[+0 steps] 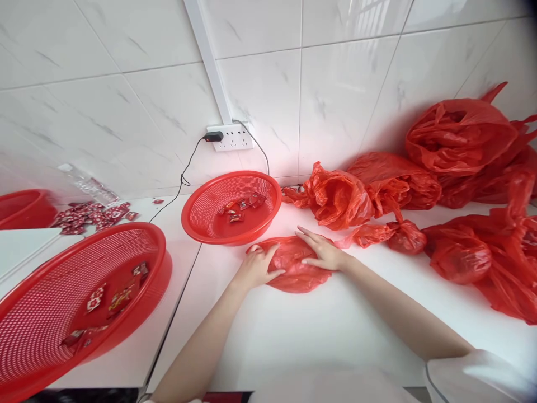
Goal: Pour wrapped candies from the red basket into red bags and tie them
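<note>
A thin red plastic bag (300, 280) lies spread on the white tabletop, looking nearly flat. My left hand (258, 266) rests on its left side, thumb stretched toward the middle and the other fingers apart from it. On the bag's right side lies my right hand (323, 253), with fingers spread and pointing left. Just behind the left hand stands a red mesh basket (197, 215) with several small wrapped packets (237, 217) in it. Whether anything is inside the bag, I cannot tell.
At the left stands a larger red basket (155, 246) holding a few packets. Behind it are a heap of red packets (90, 215) and a clear plastic bottle (94, 187). Red bags (457, 140) crowd the right. A black cable (184, 176) runs from a wall socket (232, 137).
</note>
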`<state>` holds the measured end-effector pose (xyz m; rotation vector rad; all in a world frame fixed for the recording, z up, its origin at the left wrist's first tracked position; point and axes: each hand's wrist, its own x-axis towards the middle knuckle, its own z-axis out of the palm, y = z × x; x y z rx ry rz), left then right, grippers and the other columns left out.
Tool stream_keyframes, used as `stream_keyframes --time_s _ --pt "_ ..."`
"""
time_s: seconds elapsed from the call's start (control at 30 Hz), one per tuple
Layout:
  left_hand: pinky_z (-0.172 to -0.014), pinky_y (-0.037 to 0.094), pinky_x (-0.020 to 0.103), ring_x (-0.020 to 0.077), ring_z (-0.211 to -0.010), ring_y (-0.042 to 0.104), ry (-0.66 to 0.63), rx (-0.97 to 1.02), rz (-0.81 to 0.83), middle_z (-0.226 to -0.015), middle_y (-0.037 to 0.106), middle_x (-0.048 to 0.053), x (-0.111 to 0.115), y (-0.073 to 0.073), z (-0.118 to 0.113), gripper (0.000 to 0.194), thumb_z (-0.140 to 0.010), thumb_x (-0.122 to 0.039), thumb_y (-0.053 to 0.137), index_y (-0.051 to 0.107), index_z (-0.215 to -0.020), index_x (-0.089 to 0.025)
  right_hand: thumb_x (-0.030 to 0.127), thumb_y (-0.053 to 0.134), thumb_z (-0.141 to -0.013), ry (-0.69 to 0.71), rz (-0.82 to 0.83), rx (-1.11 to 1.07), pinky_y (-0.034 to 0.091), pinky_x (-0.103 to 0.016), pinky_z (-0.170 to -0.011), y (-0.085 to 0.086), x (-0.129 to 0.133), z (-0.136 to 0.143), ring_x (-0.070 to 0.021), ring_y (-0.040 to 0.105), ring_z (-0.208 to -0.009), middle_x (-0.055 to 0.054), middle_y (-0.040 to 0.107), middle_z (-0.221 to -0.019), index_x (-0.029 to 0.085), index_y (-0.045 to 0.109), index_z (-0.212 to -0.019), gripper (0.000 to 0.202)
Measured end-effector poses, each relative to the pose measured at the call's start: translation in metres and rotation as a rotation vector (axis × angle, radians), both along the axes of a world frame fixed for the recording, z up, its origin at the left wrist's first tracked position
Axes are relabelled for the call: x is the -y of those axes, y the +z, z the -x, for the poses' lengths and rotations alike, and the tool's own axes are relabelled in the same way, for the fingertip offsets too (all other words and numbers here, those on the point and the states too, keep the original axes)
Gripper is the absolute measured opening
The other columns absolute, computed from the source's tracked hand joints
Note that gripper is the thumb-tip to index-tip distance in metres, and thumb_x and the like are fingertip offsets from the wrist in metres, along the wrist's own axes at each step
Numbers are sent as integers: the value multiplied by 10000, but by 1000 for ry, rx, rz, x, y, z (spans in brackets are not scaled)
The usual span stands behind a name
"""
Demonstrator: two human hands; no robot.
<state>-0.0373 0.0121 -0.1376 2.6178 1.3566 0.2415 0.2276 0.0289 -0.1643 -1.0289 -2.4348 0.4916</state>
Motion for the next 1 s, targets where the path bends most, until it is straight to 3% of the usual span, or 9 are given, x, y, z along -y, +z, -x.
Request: stream_keyframes --time_s 0.13,0.23,0.37,0.47,0.57,0.67,0.77,0.87,1.0 --pt "-947 375 383 248 -958 577 0 248 50 -975 666 100 0 -2 5 504 -781 -511 585 609 -1177 -201 412 320 -972 -88 54 -80 352 -427 -1085 -8 -6 -5 -215 416 -1312 -121 434 -1429 190 397 -1389 478" --pt "-813 440 323 199 -799 584 249 733 121 -812 649 60 -1 -3 4 402 -784 -545 555 676 -941 -195 358 328 -974 -149 -51 -109 412 -421 -1038 -7 -2 -3 -210 472 -1258 -113 466 -1397 196 463 -1313 399" --pt "-474 363 242 122 -460 452 627 1169 251 -484 486 32 -5 2 6 657 -871 -647 233 500 -493 -181 301 356 -960 -201 -255 -131 463 -422 -973 -6 3 0 -218 542 -1158 -133 550 -1271 184 538 -1181 309" --pt "-365 254 209 96 -367 397 837 1282 477 -430 452 10 -6 12 12 648 -811 -722 293 508 -548 -169 271 358 -956 -201 -308 -174 493 -396 -931 -7 3 0 -206 572 -1107 -130 582 -1197 188 526 -1170 284" --pt "-334 269 191 103 -353 440 970 1353 712 -519 581 35 -5 25 21 560 -770 -711 400 525 -752 -166 262 346 -956 -204 -297 -202 510 -377 -903 -10 3 -1 -199 585 -1085 -123 589 -1168 195 507 -1184 287" --pt "-451 464 225 144 -510 604 882 1512 902 -709 682 100 -2 30 29 327 -801 -492 494 491 -809 -165 273 342 -954 -238 -277 -230 510 -388 -902 -12 2 -1 -208 579 -1092 -113 598 -1140 208 513 -1168 282" --pt "-652 549 251 141 -665 663 758 1676 843 -767 687 59 0 23 31 66 -743 -224 519 500 -772 -168 287 353 -949 -316 -246 -312 538 -364 -830 -1 -1 1 -209 587 -1057 -112 586 -1147 217 513 -1147 263" --pt "-719 561 256 119 -683 659 746 1736 720 -756 672 1 3 10 24 45 -683 -158 521 484 -698 -180 307 379 -942 -390 -250 -446 548 -332 -718 30 -8 9 -208 595 -992 -117 559 -1174 223 502 -1148 254" --pt "-768 570 325 163 -765 671 708 1726 701 -790 676 14 8 2 11 45 -671 -198 541 537 -704 -166 329 402 -936 -450 -294 -644 537 -322 -650 88 -9 26 -211 588 -966 -131 508 -1217 220 444 -1220 308"
